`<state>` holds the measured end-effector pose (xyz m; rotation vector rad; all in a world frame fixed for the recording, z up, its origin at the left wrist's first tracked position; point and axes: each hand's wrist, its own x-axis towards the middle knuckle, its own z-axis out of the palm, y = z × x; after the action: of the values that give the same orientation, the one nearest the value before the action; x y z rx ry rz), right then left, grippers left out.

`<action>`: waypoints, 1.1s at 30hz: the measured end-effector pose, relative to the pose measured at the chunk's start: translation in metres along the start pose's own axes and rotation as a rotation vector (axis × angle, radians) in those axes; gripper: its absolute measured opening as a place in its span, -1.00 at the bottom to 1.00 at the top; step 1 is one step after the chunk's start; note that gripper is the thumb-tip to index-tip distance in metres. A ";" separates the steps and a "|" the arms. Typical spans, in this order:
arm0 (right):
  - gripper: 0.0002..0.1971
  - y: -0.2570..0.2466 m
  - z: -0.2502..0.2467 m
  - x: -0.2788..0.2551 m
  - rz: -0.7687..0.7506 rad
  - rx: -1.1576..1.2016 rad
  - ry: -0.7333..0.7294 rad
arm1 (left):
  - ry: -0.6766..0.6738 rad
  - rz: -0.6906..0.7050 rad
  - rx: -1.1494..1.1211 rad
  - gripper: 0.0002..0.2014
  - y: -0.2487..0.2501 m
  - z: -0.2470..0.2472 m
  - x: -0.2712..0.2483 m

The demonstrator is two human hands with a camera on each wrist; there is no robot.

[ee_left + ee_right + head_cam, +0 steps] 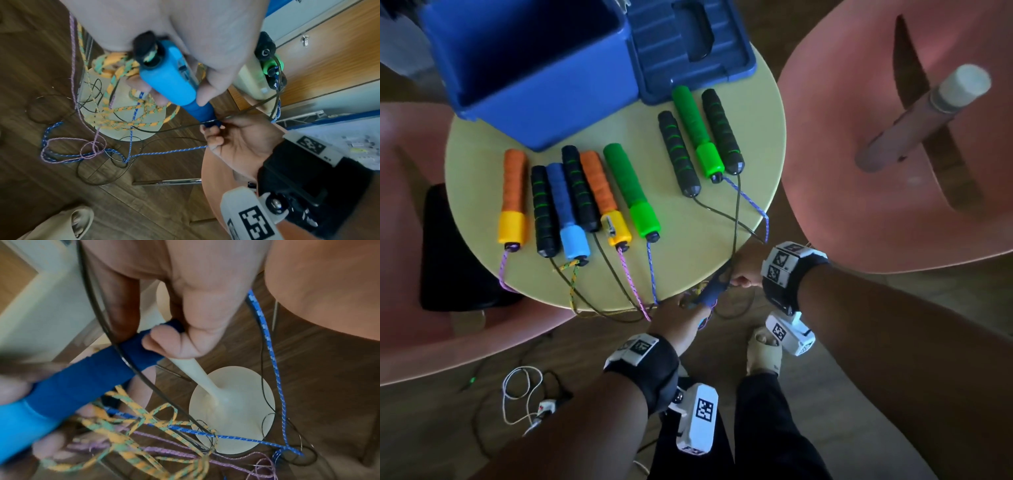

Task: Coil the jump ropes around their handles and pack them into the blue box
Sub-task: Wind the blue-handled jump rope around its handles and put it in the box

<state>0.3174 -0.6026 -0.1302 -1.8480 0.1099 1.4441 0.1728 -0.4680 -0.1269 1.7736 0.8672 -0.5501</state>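
A blue jump-rope handle [710,291] is held just below the table's near edge. My left hand [683,313] grips its light-blue end [170,81], and my right hand [741,274] pinches the dark-blue grip end [131,353]. Its yellow-green rope [127,426] hangs tangled beneath. Several more handles lie on the round table [688,233]: orange [514,195], black-green [679,152], green [631,192], and the matching blue one [566,212]. The blue box [551,102] stands empty at the table's far side.
The box lid [688,44] lies right of the box. Pink chairs [893,171] flank the table. Ropes of several colours drape off the edge and tangle on the floor round the table base [123,113]. White cables [520,394] and my sandalled foot [763,349] are below.
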 end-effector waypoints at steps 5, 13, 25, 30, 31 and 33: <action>-0.84 0.035 -0.001 -0.003 0.000 0.578 0.152 | 0.049 -0.163 -0.329 -0.55 -0.005 -0.002 0.007; -0.81 0.087 0.011 -0.050 0.075 1.258 0.197 | 0.060 -0.190 -0.559 -0.78 -0.001 0.005 -0.001; -0.88 0.076 -0.030 -0.123 0.225 0.259 0.062 | -0.231 -0.114 -0.265 -0.61 0.053 -0.007 -0.046; -0.53 0.041 -0.054 -0.189 0.053 0.356 -0.138 | -0.247 0.154 0.087 -0.19 0.075 -0.003 -0.062; -0.36 0.034 -0.058 -0.202 -0.006 0.408 -0.157 | -0.255 0.197 0.147 -0.23 0.082 -0.001 -0.066; -0.27 0.022 -0.063 -0.225 -0.134 0.446 -0.186 | -0.270 0.255 0.235 -0.41 0.091 0.001 -0.069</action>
<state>0.2767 -0.7407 0.0551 -1.3314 0.1953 1.3602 0.2000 -0.5078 -0.0235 1.9295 0.3952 -0.7244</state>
